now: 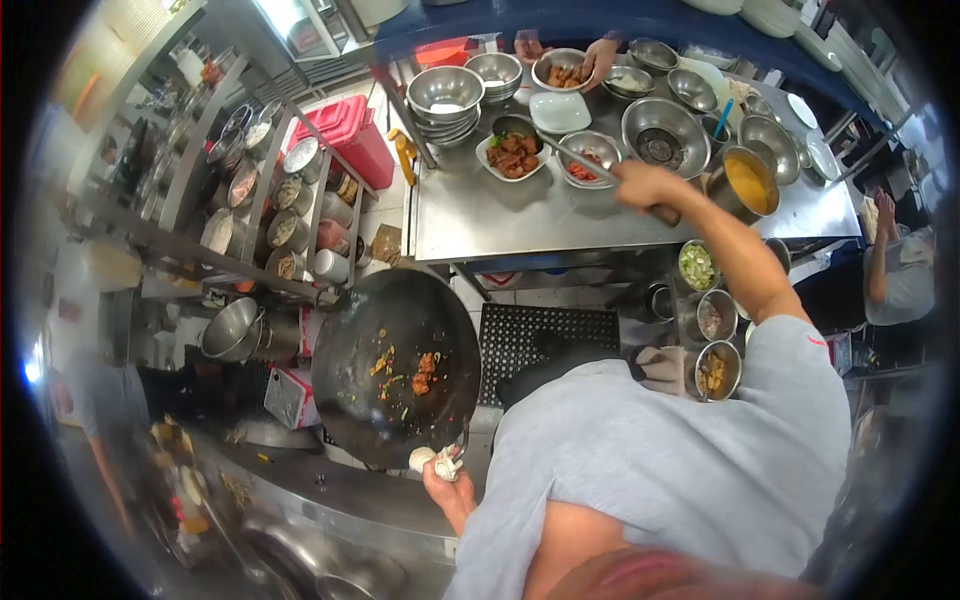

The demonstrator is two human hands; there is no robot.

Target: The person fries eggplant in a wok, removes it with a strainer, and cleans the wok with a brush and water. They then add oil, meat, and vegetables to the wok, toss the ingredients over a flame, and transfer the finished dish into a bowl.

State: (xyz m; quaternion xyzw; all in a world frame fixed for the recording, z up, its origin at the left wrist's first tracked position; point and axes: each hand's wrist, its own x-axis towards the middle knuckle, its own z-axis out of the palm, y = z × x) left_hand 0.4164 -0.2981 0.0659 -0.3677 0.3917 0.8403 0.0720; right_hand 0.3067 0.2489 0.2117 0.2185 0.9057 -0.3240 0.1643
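My right hand (645,187) is closed around the handle of a long ladle (580,158), stretched over the steel table. The ladle's bowl is just above a white dish (486,165) of browned, saucy food pieces (513,157), with a bit of green beside them. My left hand (453,492) grips the near edge of a large dark wok (350,330) through a whitish cloth (438,462); the cloth hides what part of the wok it holds. The wok is tilted, with some browned pieces (424,374) and small yellow and green scraps inside.
On the steel table (470,215) stand stacked metal bowls (447,92), a white square dish (560,113) and a pot of yellow liquid (750,182). Across it, another person's hands (600,60) hold a bowl. Ingredient shelves (215,200) stand left; a perforated mat (500,345) covers the floor.
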